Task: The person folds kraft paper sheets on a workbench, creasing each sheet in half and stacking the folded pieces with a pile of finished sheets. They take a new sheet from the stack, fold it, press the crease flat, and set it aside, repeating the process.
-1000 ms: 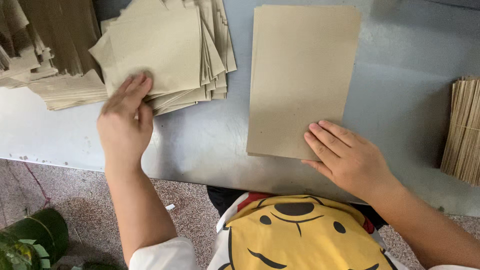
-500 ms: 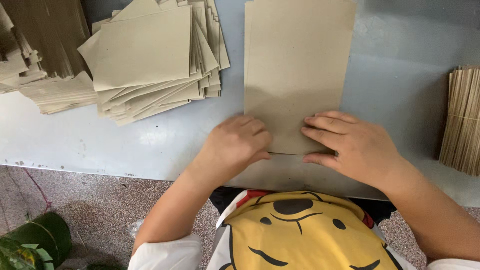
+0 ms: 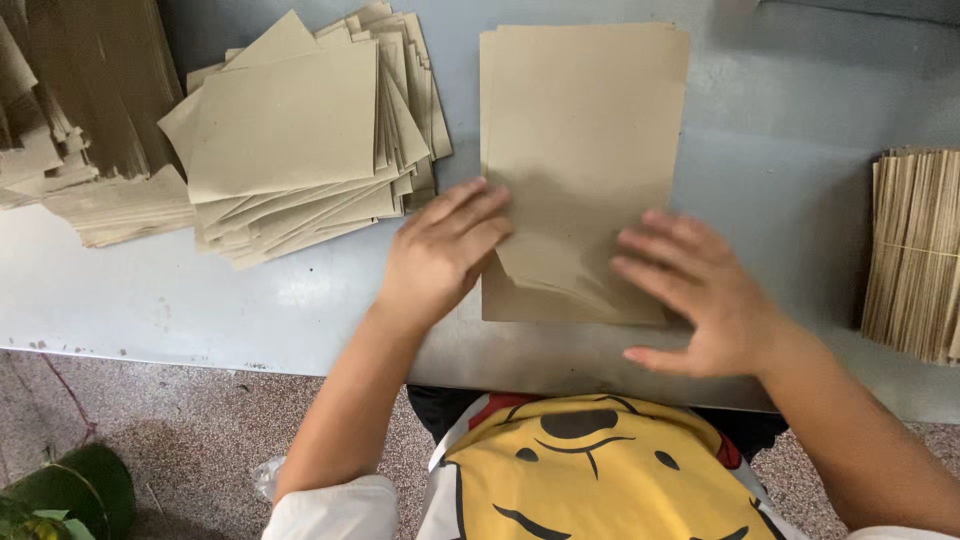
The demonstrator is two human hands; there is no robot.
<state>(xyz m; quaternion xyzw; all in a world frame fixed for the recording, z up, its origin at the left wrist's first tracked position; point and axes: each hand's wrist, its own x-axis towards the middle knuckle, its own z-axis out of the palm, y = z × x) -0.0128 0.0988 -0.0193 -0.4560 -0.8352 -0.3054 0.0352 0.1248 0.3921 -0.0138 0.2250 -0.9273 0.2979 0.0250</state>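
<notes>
On the grey table (image 3: 800, 150), both hands, left (image 3: 440, 255) and right (image 3: 700, 290), rest open-fingered on brown paper (image 3: 585, 130).

1. The left hand (image 3: 440, 255) is lying flat, fingers extended toward one o'clock, fingertips touching the lower left edge of the brown paper sheet (image 3: 583, 130).
2. The right hand (image 3: 700, 295) is hovering open over the sheet's lower right corner, fingers spread toward ten o'clock.
3. The sheet's near end is lifting, its corner curling.
4. A fanned stack of folded brown papers (image 3: 300, 140) is lying at ten o'clock on the grey table (image 3: 780, 120).
5. A bundle of paper edges (image 3: 915, 250) is sitting at three o'clock.
</notes>
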